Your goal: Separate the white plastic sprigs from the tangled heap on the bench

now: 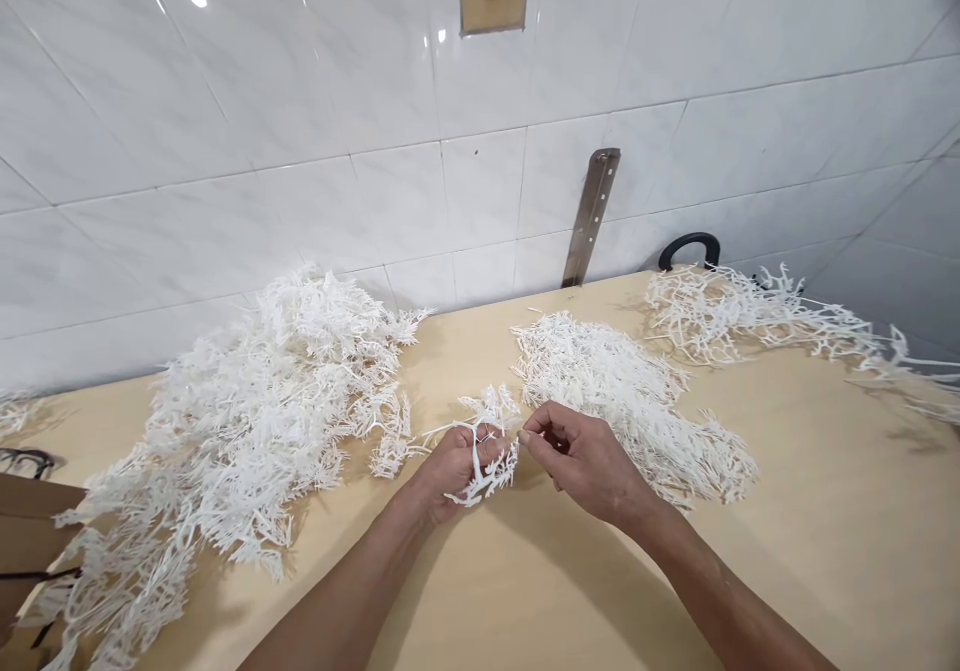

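Observation:
A white plastic branch (478,466) with fine coral-like twigs is in my left hand (450,469), its fingers closed around the stem. Close by on the right, my right hand (574,456) pinches at the twig tips; whatever lies between its thumb and forefinger is too small to make out. Left of my hands rises a large heap of white branches (247,431), spilling toward the near left edge. Just beyond my right hand lies a flatter pile of thin white twigs (615,381).
More bare white branches (750,316) stretch along the back right. Behind them shows a black curved handle (690,241). A metal strip (592,216) leans on the tiled wall (300,101). At the left edge are a brown box (34,531) and glasses (28,462) on the wooden table (600,601).

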Tool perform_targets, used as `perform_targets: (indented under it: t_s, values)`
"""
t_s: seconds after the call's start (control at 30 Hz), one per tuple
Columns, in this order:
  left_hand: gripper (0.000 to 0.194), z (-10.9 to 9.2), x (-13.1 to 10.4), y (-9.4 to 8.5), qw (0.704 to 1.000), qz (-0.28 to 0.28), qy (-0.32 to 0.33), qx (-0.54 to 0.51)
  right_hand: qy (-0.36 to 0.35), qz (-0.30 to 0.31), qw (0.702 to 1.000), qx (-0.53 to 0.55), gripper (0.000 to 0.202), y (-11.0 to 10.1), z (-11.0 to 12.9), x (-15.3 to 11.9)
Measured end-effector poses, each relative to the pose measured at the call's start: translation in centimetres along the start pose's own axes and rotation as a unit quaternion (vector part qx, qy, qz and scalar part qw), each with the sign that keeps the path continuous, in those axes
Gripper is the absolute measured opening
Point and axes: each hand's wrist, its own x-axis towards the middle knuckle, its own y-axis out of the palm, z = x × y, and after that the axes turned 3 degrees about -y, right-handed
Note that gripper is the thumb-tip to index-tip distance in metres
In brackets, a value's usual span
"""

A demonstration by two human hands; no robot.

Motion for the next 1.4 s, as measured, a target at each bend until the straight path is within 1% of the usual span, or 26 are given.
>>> perform_targets:
  t_s: [0.1, 0.23, 0.4, 0.5, 0.63, 0.77, 0.87, 0.93, 1.03, 1.17, 1.4]
  values:
    - [0.04, 0.0, 0.0, 0.3, 1.0, 0.008, 0.008, -0.002, -0.008, 0.0, 1.0, -0.013, 0.014, 0.0, 0.2, 0.0]
    - [0.04, 0.0, -0.1, 0.9, 1.0, -0.006, 0.0, 0.008, -0.021, -0.002, 0.999, -0.035, 0.014, 0.0, 0.1, 0.0]
    - [0.038, 0.3, 0.2, 0.8, 0.999, -0.023, -0.008, -0.037, -0.021, 0.008, 0.999, -0.043, 0.015, 0.1, -0.5, -0.2]
    - [0.039, 0.4, 0.3, 0.5, 0.999, -0.026, -0.026, -0.036, -0.003, 0.024, 1.0, -0.014, 0.017, 0.0, -0.6, -0.3]
    - [0.045, 0.1, -0.1, 0.4, 0.999, -0.027, -0.047, 0.007, 0.03, 0.043, 0.998, 0.046, 0.019, -0.3, -0.7, -0.2]
    - [0.046, -0.2, -0.4, 0.7, 0.997, -0.007, -0.057, 0.049, 0.061, 0.081, 0.99, 0.097, 0.023, -0.8, -1.1, 0.1]
    - [0.044, -0.3, -0.4, 0.7, 0.996, -0.015, -0.065, 0.064, 0.061, 0.108, 0.984, 0.127, 0.026, -1.3, -1.5, 0.1]
    - [0.043, -0.1, -0.2, 0.5, 0.996, -0.023, -0.061, 0.063, 0.053, 0.124, 0.981, 0.141, 0.026, -1.5, -1.7, 0.1]
    - [0.041, 0.3, 0.1, 0.0, 0.997, -0.017, -0.049, 0.057, 0.047, 0.14, 0.978, 0.145, 0.026, -1.5, -1.9, 0.0]
    - [0.042, 0.4, 0.3, -0.1, 0.998, -0.009, -0.047, 0.05, 0.046, 0.143, 0.978, 0.142, 0.029, -1.5, -1.8, 0.0]
    - [0.044, -0.6, -0.3, 1.1, 0.997, -0.024, -0.054, 0.05, 0.038, 0.126, 0.987, 0.095, 0.029, -1.4, -0.9, -0.1]
